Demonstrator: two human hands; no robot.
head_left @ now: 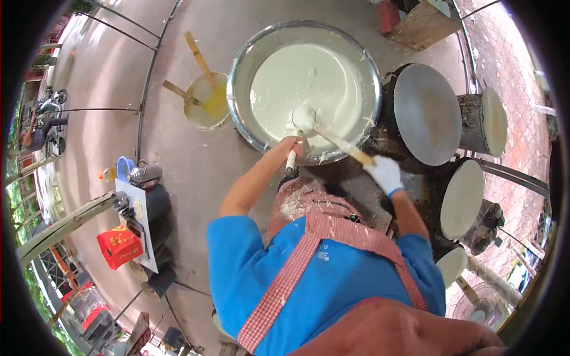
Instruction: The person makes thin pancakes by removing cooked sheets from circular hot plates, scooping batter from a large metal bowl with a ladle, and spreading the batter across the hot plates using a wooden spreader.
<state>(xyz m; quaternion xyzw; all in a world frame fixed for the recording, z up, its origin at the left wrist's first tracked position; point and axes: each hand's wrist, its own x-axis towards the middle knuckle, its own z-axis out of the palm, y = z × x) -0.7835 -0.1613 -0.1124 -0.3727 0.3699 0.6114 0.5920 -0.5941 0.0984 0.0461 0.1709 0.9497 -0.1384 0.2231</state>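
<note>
A wide metal basin (363, 56) of thick, pale batter (303, 77) stands in front of me. In my right hand (385, 175), which wears a white glove, is the wooden handle of a ladle (337, 141). The ladle's batter-coated bowl lies over the near part of the batter. My bare left hand (288, 146) is closed round a white-handled tool (291, 161) at the basin's near rim. A flat part of that tool shows beside the ladle, but its exact kind is unclear.
Left of the basin is a bucket (199, 118) with yellow liquid and two wooden-handled tools. Round flat griddles (426, 114) stand on the right, close to my right arm. A small table (142, 207) with a red bag (120, 246) is at the left.
</note>
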